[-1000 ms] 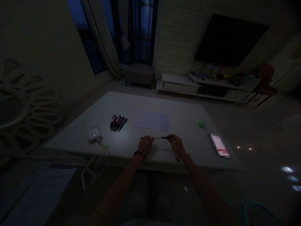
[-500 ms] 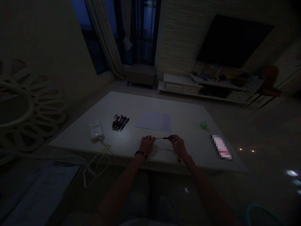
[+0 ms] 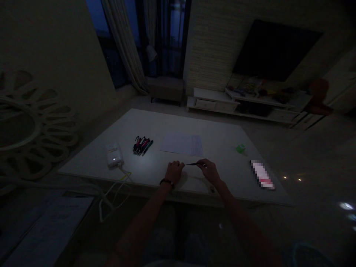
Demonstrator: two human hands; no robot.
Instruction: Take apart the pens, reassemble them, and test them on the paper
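Slim pen-like piece (image 3: 193,164) is pinched at its ends by left grip (image 3: 174,171) and right grip (image 3: 209,171), both closed; could be bent if levered off-axis.

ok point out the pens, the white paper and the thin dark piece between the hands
Pens (image 3: 142,146): head view, middle of the bunch
White paper (image 3: 181,144): head view, middle of the sheet
Thin dark piece (image 3: 193,164): head view, its thicker part

No legible txt; print on paper (image 3: 181,144) too sm./blurry.

A thin, dark pen-like rod (image 3: 192,164), thicker rightward, is held nearly level
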